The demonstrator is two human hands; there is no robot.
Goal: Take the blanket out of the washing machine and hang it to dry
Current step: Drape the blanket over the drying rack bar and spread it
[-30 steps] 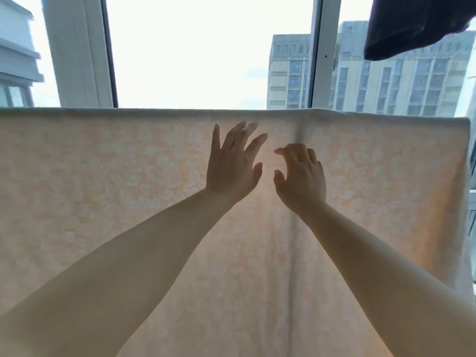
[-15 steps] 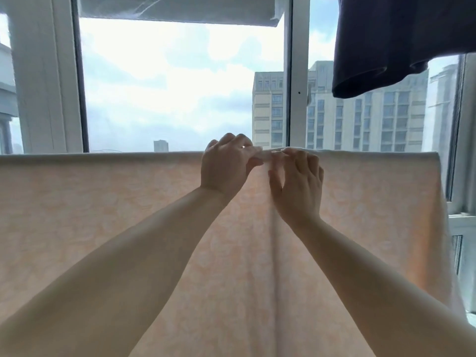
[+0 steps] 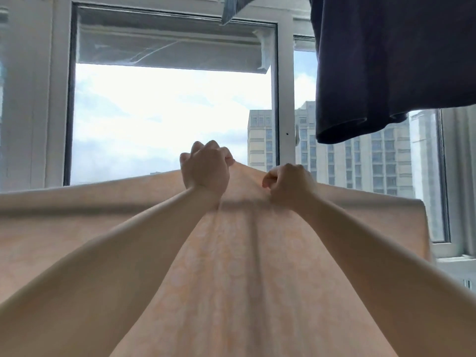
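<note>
The blanket [image 3: 244, 266] is pale peach with a faint flower print and hangs spread wide across the lower half of the view, in front of the window. My left hand [image 3: 204, 170] grips its top edge at the middle and lifts it into a peak. A little to the right and lower, my right hand [image 3: 289, 186] is curled on the top fold of the cloth. Whatever the blanket hangs on is hidden under the cloth.
A dark navy garment [image 3: 391, 65] hangs from above at the top right, over the blanket's right part. Behind stands a white-framed window [image 3: 284, 99] with sky and apartment blocks [image 3: 373, 161] outside. A white sill [image 3: 453, 264] shows at the right.
Both hands went from open against the cloth to gripping its top edge. The edge's middle is now raised into a peak, and the view has tilted upward.
</note>
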